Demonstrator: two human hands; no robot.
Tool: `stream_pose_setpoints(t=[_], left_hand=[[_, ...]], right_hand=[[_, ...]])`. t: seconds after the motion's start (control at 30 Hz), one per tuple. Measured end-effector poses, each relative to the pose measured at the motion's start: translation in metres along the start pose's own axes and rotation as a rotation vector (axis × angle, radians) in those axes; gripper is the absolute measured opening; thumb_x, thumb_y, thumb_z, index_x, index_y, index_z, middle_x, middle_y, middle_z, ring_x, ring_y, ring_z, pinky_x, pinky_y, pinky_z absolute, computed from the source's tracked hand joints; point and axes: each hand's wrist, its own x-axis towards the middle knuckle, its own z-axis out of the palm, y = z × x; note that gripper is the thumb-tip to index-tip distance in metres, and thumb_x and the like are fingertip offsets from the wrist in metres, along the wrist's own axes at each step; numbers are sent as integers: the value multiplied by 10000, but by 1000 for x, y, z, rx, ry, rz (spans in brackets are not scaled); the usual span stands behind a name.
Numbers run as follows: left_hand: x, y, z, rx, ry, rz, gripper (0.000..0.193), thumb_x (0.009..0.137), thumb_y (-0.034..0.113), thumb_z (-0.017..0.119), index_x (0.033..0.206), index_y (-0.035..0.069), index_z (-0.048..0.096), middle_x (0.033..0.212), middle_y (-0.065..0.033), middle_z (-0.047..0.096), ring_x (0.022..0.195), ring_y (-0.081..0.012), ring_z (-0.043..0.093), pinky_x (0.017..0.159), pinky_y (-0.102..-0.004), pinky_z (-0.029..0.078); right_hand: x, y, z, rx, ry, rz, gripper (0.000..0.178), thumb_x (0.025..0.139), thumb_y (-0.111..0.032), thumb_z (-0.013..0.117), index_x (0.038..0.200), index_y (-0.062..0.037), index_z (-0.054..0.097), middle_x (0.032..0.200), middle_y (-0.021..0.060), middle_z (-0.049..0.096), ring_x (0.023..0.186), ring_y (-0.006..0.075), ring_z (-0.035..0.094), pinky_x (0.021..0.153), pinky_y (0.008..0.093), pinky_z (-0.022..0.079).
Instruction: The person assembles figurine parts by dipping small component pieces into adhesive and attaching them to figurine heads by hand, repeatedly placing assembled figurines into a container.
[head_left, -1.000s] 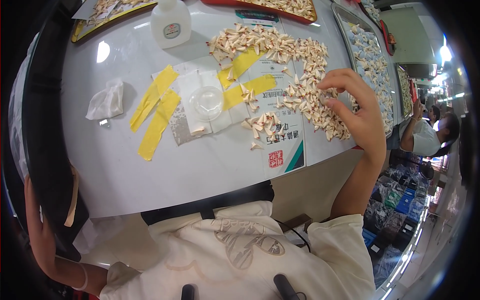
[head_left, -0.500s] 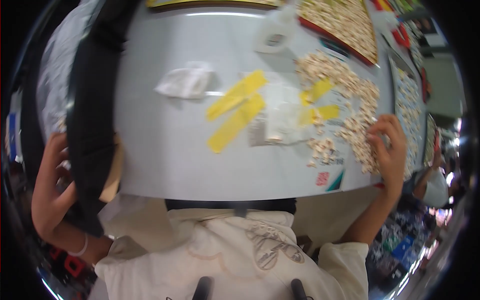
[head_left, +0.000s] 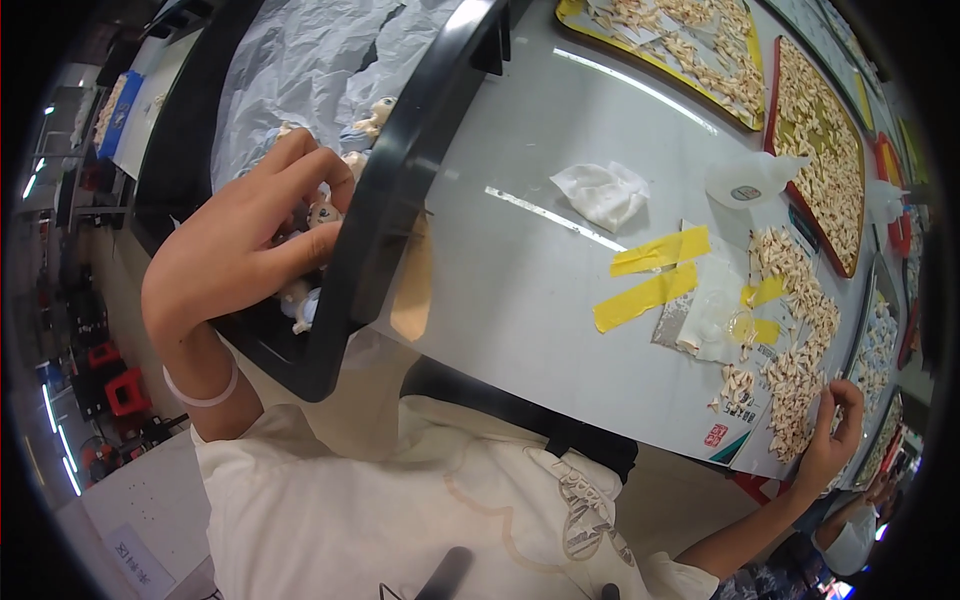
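Note:
My left hand (head_left: 235, 245) reaches into a black bin (head_left: 395, 190) lined with clear plastic at the table's left end. Its fingertips pinch a small pale figurine (head_left: 322, 212) among several such figurines lying in the bin. A white band circles that wrist. Far to the right, my right hand (head_left: 835, 430) rests with curled, spread fingers on the near edge of a pile of small beige pieces (head_left: 795, 330) spread over a paper sheet on the grey table (head_left: 500, 280). Nothing shows clearly inside that hand.
Two yellow tape strips (head_left: 650, 275), a crumpled white tissue (head_left: 600, 192), a clear squeeze bottle (head_left: 750, 180) and a small clear cup (head_left: 735, 325) lie mid-table. A yellow tray (head_left: 700, 60) and a red tray (head_left: 820, 150) of beige pieces sit behind. Another person (head_left: 850, 540) is at the lower right.
The view has swung left toward the black bin. My left hand has come up from my side into the bin and closed on a figurine. My right hand stays on the beige pile.

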Motion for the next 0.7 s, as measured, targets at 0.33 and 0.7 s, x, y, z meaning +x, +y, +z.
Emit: stream_pose_setpoints(t=[0.33,0.7], left_hand=[[-29,-13,-5,-173,39,131,291,690,24,675,925,38,504,901,-43,499,811,-157,492,705,-264,411],[-61,-13,11,-468,624,506,260,714,-31,656,939,27,538,1038,-152,518,839,-182,562,777,-271,463]], right_hand=[[-8,5,-11,120,-22,-1,100,837,38,562,936,32,553,967,72,530,924,155,490,886,248,356],[-9,1,-2,359,40,46,122,845,69,550,956,40,591,937,107,573,828,161,559,786,270,468]])
